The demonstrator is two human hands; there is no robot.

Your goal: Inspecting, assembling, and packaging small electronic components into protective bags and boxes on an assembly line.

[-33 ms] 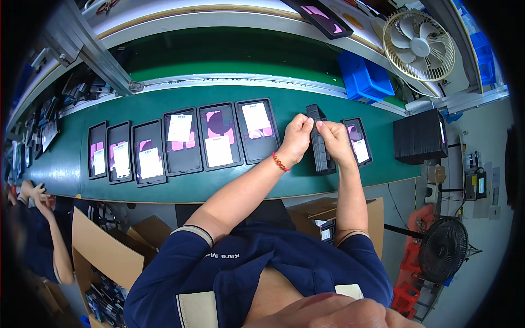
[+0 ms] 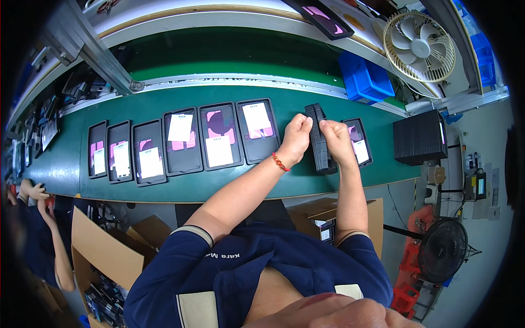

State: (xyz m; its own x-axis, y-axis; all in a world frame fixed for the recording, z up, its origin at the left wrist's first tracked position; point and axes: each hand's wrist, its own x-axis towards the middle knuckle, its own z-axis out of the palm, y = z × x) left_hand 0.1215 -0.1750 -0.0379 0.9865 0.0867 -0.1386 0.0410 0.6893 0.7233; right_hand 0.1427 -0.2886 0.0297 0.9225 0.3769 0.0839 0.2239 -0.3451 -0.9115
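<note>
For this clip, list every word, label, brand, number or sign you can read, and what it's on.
Shirt: pale chest lettering, partly legible; not copied here.
White sheets in the trays: print too small to read.
Screen at far right: too small to read.
Held black stack: no text I can make out.

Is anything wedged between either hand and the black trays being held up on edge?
Nothing visible. The left hand and right hand both grip the black trays directly, near the upper end. The small tray on the right lies beyond the right hand, not between. The undersides of the fingers are hidden.
</note>
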